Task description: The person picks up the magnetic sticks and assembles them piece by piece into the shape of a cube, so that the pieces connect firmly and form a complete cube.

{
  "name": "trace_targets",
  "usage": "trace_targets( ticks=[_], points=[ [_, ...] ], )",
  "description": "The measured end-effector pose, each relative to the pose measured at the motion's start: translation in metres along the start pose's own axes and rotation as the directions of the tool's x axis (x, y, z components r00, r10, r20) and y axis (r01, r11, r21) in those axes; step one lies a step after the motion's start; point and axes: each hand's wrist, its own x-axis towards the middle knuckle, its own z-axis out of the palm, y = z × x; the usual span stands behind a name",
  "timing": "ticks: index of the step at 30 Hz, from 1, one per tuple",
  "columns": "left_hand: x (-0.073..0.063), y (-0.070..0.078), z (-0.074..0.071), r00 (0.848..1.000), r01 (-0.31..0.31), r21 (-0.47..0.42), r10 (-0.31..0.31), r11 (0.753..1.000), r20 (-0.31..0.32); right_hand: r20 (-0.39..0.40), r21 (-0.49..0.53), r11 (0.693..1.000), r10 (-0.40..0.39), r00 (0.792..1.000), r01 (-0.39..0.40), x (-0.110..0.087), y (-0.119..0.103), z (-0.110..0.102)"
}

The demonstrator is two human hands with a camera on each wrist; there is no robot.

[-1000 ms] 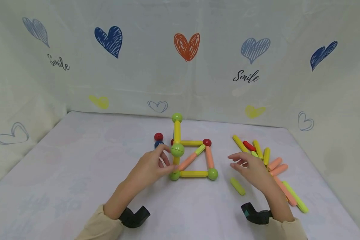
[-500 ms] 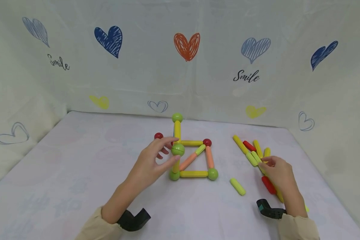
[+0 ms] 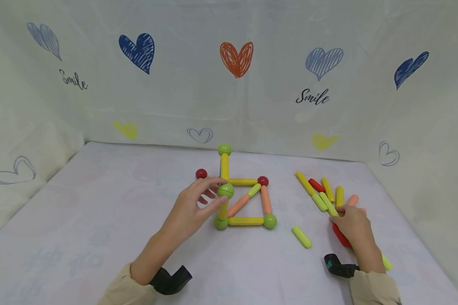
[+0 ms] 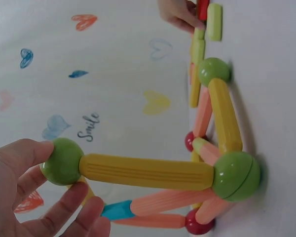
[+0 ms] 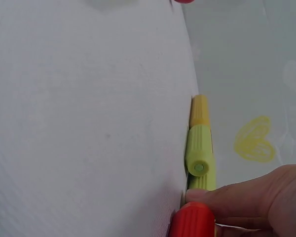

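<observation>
My left hand holds the green ball between thumb and fingers, at the top of a yellow upright stick. Below it in the left wrist view, that stick meets another green ball at a corner of the base. The base is a frame of yellow and salmon sticks with ball joints, crossed by a salmon and light-green diagonal. My right hand pinches the near end of a light-green stick in the loose pile. A red stick lies right by its thumb in the right wrist view.
Yellow sticks, a short red stick and salmon sticks lie around my right hand. One light-green stick rests apart, between frame and pile. A loose red ball sits behind my left hand. A patterned cloth hangs behind the table.
My left hand has risen from the lower part of the upright to the green ball at its top. The right hand has moved right into the pile and taken a light-green stick's end.
</observation>
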Motion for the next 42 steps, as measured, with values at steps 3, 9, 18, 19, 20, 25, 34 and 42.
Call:
trace_targets(
  ticks=[3,9,18,19,20,25,34,42],
  points=[
    [0.001,-0.001,0.0,1.0,0.001,-0.003,-0.001,1.0,0.006,-0.032,-0.018,1.0,-0.011,0.999,0.01,0.0,0.0,0.0],
    [0.001,-0.002,-0.001,1.0,0.009,-0.005,-0.009,1.0,0.012,-0.071,-0.031,0.999,-0.024,0.997,0.022,-0.002,-0.002,-0.001],
    [0.002,-0.002,-0.002,1.0,0.002,-0.016,-0.001,1.0,0.011,-0.055,0.056,0.996,-0.065,0.996,0.069,-0.007,-0.008,-0.006],
    [0.002,-0.002,-0.002,1.0,0.003,-0.018,-0.003,1.0,0.013,-0.061,0.059,0.994,-0.087,0.994,0.09,-0.008,-0.011,-0.007],
    [0.002,-0.002,-0.002,1.0,0.004,-0.021,-0.003,1.0,0.014,-0.072,0.059,0.992,-0.111,0.991,0.115,-0.009,-0.014,-0.008],
    [0.002,-0.002,-0.002,1.0,0.011,-0.03,-0.011,0.999,0.022,-0.155,0.071,0.963,-0.247,0.956,0.261,-0.022,-0.036,-0.012],
    [0.001,0.0,-0.003,0.999,0.016,-0.025,-0.016,1.0,0.03,-0.296,0.119,0.832,-0.491,0.819,0.542,-0.054,-0.077,-0.014],
    [0.001,0.0,-0.002,1.0,0.014,-0.016,-0.014,1.0,0.023,-0.349,0.1,0.727,-0.614,0.708,0.679,-0.068,-0.101,0.003]
  ],
)
